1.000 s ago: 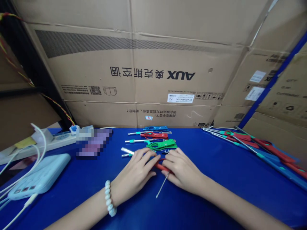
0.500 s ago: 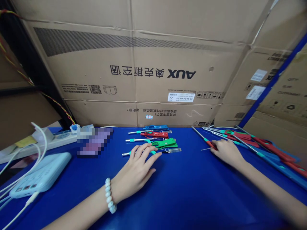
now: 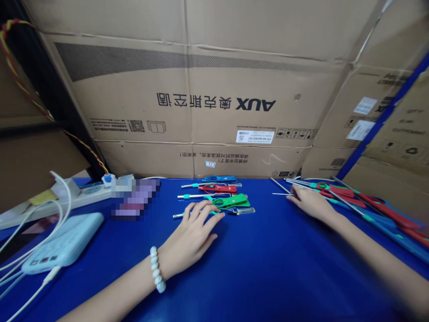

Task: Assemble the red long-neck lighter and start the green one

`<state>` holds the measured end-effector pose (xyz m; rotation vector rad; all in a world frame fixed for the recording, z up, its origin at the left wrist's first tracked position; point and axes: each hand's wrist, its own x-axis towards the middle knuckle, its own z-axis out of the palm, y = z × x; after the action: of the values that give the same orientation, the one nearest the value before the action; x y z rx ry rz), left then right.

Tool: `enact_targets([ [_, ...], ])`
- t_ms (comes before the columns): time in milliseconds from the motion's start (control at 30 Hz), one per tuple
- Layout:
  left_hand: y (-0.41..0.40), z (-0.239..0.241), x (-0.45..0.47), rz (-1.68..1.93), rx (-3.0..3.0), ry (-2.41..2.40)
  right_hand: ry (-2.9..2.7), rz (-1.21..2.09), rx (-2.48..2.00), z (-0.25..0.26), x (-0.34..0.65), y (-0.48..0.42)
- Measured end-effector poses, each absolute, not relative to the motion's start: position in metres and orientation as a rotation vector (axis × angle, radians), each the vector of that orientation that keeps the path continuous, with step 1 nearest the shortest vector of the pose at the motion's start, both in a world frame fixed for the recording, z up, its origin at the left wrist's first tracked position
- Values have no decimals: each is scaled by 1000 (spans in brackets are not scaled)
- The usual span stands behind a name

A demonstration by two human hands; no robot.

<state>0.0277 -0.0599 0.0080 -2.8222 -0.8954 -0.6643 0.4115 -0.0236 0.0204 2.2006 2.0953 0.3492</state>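
Steel tube [image 3: 279, 185] and rod [image 3: 279, 194], gripped by right hand's [image 3: 307, 203] fingers right of the green lighter [image 3: 236, 201]: best to steady both low over the counter [image 3: 268, 268], with left hand's [image 3: 194, 232] fingers loosely spread left of that lighter.

Soft light | right forearm [image 3: 377, 259] blurred | edges stretched | pixelated patch [image 3: 137, 199] left

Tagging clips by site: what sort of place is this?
Probably a makeshift work area: a blue tabletop, cardboard panels standing behind it, and coloured metal-tubed tools laid out on top.
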Motion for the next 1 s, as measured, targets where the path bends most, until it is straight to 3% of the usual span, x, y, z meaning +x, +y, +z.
enact_targets([
  [633, -46, -1, 24, -544, -2878, -1054, 2488, 547, 2007, 14, 317, 0],
  [833, -44, -5, 25, -511, -2906, -1043, 3108, 334, 1688, -2, 291, 1],
  [1000, -45, -10, 28, -513, -2936, -997, 3238, 168, 1702, -23, 288, 6],
])
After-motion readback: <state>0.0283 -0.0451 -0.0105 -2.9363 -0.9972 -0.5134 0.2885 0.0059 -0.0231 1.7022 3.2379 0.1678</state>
